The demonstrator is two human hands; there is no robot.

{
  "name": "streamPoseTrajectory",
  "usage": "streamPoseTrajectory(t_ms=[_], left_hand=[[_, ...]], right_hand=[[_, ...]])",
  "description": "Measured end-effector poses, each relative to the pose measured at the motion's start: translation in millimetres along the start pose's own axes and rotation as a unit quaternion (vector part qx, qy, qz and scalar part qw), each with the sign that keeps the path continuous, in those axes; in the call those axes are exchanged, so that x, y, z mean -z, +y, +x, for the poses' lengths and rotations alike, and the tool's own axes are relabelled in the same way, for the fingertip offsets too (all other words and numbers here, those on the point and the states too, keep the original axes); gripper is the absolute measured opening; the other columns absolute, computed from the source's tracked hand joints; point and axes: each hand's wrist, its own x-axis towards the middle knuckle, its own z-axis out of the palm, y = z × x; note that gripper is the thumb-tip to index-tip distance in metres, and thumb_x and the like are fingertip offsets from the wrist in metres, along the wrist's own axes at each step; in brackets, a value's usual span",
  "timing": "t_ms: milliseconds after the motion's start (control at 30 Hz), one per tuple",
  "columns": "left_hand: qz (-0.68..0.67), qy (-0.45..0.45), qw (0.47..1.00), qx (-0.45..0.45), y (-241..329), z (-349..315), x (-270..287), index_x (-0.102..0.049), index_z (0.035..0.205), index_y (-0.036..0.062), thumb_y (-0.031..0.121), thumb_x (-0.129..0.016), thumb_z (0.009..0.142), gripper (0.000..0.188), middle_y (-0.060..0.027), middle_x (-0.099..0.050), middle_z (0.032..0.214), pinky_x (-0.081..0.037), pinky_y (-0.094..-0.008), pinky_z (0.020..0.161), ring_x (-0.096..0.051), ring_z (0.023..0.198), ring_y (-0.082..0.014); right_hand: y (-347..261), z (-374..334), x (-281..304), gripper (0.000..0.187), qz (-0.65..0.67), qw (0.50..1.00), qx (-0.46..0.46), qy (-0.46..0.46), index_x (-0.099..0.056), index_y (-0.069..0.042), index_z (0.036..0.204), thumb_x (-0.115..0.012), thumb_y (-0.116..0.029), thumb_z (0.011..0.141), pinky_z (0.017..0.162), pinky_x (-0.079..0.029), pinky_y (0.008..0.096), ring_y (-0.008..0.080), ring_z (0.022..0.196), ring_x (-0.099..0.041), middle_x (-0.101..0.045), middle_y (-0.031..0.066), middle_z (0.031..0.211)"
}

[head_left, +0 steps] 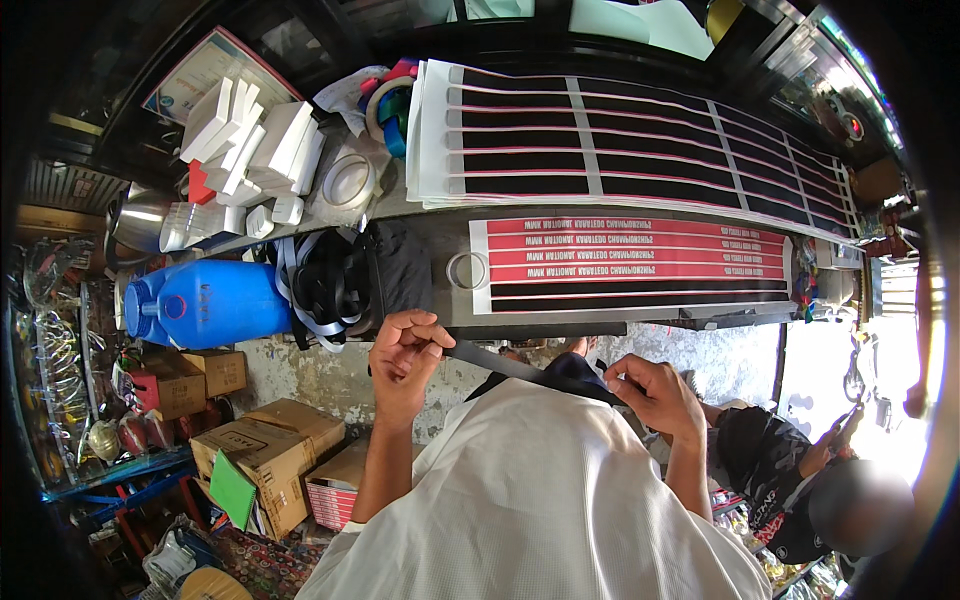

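Note:
A long dark ribbon strip (510, 367) stretches in front of my body, sloping down from left to right. My left hand (402, 365) is closed, pinching its left end between thumb and fingers. At the other end, my right hand (658, 395) is closed on the strip, with the fingertips partly hidden. Beyond my hands, a printed sheet of red and black strips (630, 265) lies on the bench's lower level. A roll of clear tape (467, 270) rests against that sheet's left edge.
Stacked sheets of black strips (660, 140) cover the upper shelf, beside white boxes (285, 145) and another tape roll (349, 181). A blue jerrycan (215, 303) stands left, next to black straps (325, 285). Cardboard boxes (270, 450) sit lower left; another person (775, 470) is at right.

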Motion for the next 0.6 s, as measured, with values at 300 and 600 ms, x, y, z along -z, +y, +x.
streamPoseTrajectory(t_ms=[300,600], left_hand=[[-0.004,0.016,1.0,0.014,-3,-2,8,-0.061,0.13,-0.002,-0.006,-0.069,0.099,0.032,-0.0099,-0.076,0.101,-0.051,-0.0233,0.078,-0.067,0.09,-0.0089],[0.197,0.083,0.973,0.088,3,9,67,-0.061,0.143,0.0016,-0.001,-0.07,0.104,0.04,-0.0094,-0.077,0.116,-0.054,-0.0259,0.089,-0.067,0.102,-0.0098]], right_hand=[[-10,0,-5,0.016,-0.011,1.0,0.004,-0.008,-0.073,-0.005,0.109,-0.076,-0.019,0.102,0.053,-0.043,0.0356,0.0133,0.054,-0.055,-0.065,0.0078,0.065],[15,-9,40,0.018,-0.067,0.996,-0.059,0.018,-0.072,-0.008,0.112,-0.079,-0.019,0.1,0.058,-0.047,0.0351,0.0163,0.056,-0.058,-0.065,0.0085,0.067]])
